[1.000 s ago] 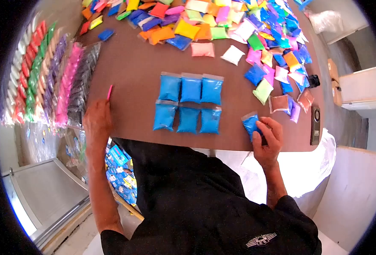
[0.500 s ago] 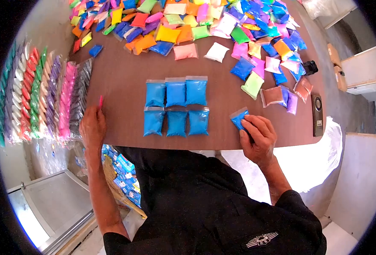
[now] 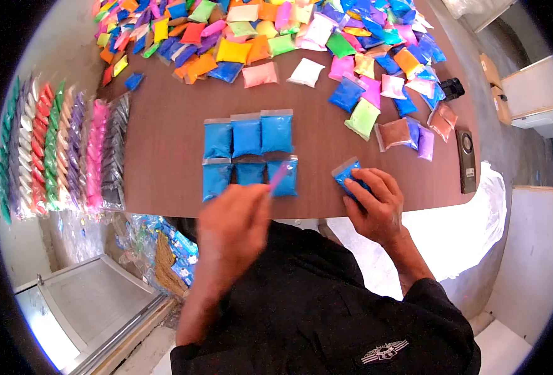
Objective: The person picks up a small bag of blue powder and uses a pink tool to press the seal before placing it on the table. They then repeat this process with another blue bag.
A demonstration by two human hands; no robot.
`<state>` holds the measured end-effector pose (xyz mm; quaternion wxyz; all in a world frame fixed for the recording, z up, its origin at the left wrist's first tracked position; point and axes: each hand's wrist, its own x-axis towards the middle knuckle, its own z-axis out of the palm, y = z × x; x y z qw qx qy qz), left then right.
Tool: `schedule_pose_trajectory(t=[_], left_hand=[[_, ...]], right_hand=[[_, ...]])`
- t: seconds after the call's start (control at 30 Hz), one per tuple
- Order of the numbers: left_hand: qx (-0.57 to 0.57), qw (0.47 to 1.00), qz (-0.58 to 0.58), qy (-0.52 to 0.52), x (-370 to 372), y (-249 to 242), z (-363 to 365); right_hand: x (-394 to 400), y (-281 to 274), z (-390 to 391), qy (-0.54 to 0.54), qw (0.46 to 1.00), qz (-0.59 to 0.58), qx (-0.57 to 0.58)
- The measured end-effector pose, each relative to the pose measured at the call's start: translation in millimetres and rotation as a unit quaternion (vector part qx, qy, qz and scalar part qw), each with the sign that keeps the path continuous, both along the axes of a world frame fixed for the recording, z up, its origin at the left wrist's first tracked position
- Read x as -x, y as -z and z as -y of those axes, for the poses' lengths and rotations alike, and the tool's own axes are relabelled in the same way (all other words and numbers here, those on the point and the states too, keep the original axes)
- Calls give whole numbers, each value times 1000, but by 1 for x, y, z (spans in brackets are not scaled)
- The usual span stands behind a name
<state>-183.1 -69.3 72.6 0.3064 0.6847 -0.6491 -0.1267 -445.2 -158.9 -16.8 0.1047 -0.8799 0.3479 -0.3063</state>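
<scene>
My right hand [image 3: 375,203] presses a small blue powder packet [image 3: 346,173] onto the brown table [image 3: 164,144] near its front edge. My left hand [image 3: 234,228], blurred by motion, holds a thin pink stick [image 3: 278,177] over the front row of blue packets. Blue packets [image 3: 249,153] lie in two neat rows of three in the middle of the table, the front row partly hidden by my left hand.
A heap of mixed coloured packets [image 3: 301,37] covers the far and right side of the table. Strips of coloured packets [image 3: 64,150] lie along the left edge. A black remote-like device [image 3: 466,160] rests at the right edge. White plastic sheeting [image 3: 451,231] hangs below.
My left hand has swung from the table's left edge to the middle, carrying the pink stick over the blue packets. My right hand stays on the single blue packet.
</scene>
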Motion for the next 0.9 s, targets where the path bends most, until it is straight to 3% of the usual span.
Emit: schedule_pose_trajectory(t=[0.13, 0.4, 0.9], left_hand=[[-8, 995, -61, 81, 57, 38, 18], [-47, 985, -6, 168, 96, 72, 35], [-51, 988, 14, 148, 97, 76, 54]], right_hand=[[14, 0, -6, 4, 1000, 16, -16], [38, 10, -6, 6, 997, 74, -4], [37, 20, -3, 20, 994, 106, 16]])
